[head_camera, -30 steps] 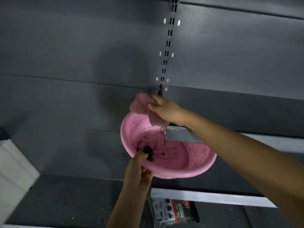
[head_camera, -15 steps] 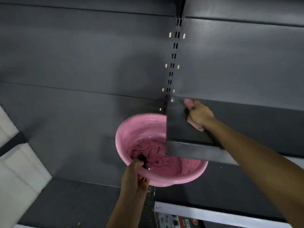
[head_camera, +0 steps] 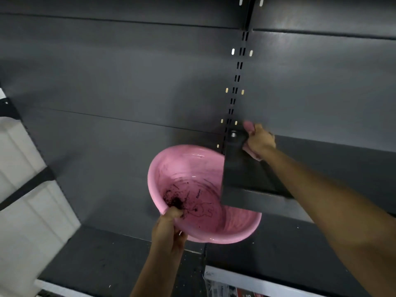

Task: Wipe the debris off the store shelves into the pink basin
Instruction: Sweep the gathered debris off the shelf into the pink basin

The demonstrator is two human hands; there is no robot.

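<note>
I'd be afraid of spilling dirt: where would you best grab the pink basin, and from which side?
Probably the near rim, from below, as the left hand does: thumb over the lip, fingers under the wall. The pink basin tilts that way, debris pooled there, and the shelf covers its right rim.

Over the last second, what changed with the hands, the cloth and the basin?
The right hand, gripping the pink cloth, moved from the shelf's front corner above the pink basin back along the shelf to its rear corner by the slotted upright. Nothing was taken or let go. The left hand still holds the basin's rim beside the shelf's end, with dark debris inside.
</note>
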